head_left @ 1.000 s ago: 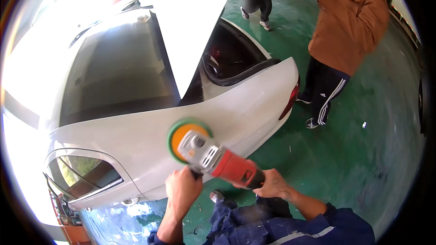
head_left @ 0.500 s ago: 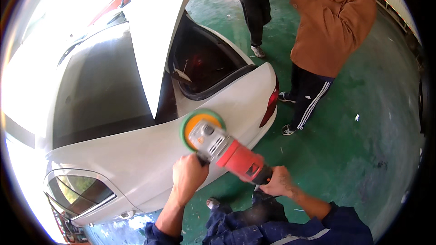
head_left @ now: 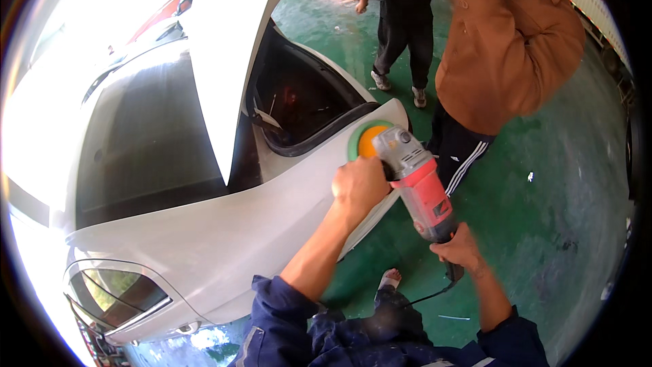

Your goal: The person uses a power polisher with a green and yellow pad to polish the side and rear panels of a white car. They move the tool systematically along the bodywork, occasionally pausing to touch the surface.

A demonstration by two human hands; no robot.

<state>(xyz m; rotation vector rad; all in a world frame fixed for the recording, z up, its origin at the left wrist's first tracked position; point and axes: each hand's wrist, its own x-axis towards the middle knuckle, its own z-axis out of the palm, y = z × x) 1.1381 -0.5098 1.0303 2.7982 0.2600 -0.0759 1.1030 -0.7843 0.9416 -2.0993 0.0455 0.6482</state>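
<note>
Green floor (head_left: 550,224) spreads beyond one edge of the white car (head_left: 204,238); left hand (head_left: 360,188), right hand (head_left: 462,248) clamp polisher (head_left: 424,194)

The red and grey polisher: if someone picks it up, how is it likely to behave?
The polisher is probably heavy for its size, with that thick body and metal-looking head. Its body should stay stiff, while the thin, curved cord likely flops about. It may tip if rested on its round pad.
</note>
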